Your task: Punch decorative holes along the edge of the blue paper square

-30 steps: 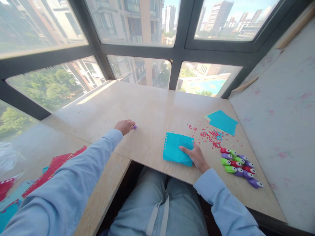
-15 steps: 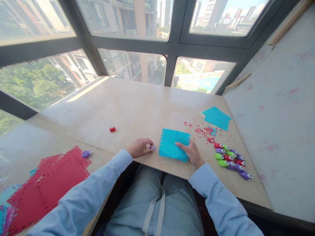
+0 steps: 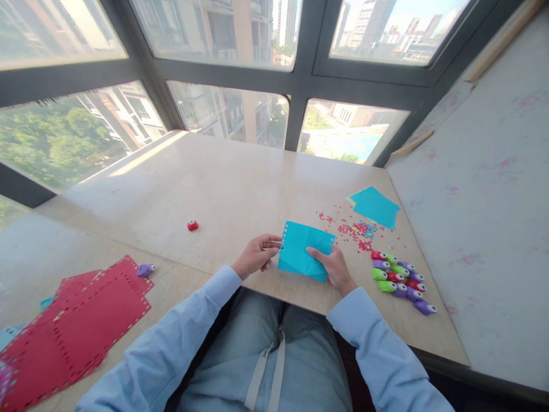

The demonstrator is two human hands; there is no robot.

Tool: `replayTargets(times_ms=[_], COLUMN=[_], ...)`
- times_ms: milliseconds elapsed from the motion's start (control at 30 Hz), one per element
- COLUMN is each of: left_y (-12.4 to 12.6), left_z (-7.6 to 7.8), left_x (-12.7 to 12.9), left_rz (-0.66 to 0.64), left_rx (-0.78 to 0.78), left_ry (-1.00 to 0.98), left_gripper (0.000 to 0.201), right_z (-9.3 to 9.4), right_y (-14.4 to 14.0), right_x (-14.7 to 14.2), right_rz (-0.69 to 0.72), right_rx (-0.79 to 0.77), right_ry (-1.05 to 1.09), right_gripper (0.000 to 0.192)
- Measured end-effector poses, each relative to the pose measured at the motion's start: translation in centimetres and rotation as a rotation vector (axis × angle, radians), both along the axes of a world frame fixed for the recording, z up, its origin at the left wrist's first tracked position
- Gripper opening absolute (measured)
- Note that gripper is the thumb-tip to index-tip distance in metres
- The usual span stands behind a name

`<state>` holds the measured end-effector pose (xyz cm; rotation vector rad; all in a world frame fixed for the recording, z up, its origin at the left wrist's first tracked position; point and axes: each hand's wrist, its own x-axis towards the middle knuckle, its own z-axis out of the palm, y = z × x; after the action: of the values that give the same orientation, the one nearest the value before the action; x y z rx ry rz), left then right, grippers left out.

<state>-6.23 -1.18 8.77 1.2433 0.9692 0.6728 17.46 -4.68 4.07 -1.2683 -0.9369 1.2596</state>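
A blue paper sheet [image 3: 300,252] with holes punched along its left and right edges is held slightly tilted over the table's front edge. My right hand [image 3: 337,266] grips its right side, thumb on top and fingers underneath. At the sheet's left edge, my left hand [image 3: 259,254] has its thumb and forefinger close together at the paper. A small purple craft punch [image 3: 266,265] shows just below these fingers, mostly hidden by the hand; whether the hand also touches it I cannot tell.
Several red, green and purple punches [image 3: 401,273] stand grouped at right. Red and blue confetti [image 3: 355,232] lies behind them, near more blue sheets [image 3: 377,207]. A red punch [image 3: 193,225] stands left of centre. Punched red sheets [image 3: 98,320] and a purple punch [image 3: 146,269] lie at left.
My left hand has moved right from its pinch on the purple punch to the left edge of the blue paper. The sheet has tilted a little; my right hand keeps its grip.
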Motion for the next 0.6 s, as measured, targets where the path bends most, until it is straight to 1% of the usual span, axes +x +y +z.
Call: replayTargets(times_ms=[100, 267, 467, 600], left_y=[0.17, 0.12, 0.17, 0.21], left_z=[0.21, 0.35, 0.2, -0.06], left_x=[-0.13, -0.12, 0.37, 0.58], left_rz=[0.02, 0.038, 0.042, 0.05], left_rx=[-0.042, -0.079, -0.045, -0.003], left_ry=[-0.068, -0.081, -0.076, -0.08], left_gripper=[0.05, 0.058, 0.058, 0.052], right_z=[-0.03, -0.1, -0.05, 0.0], right_y=[-0.01, -0.05, -0.15, -0.18], right_x=[0.03, 0.14, 0.11, 0.07], right_rz=[-0.018, -0.022, 0.008, 0.005], right_rx=[0.005, -0.013, -0.012, -0.022], right_ry=[0.012, 0.011, -0.002, 0.003], right_gripper=[0.053, 0.054, 0.054, 0.055])
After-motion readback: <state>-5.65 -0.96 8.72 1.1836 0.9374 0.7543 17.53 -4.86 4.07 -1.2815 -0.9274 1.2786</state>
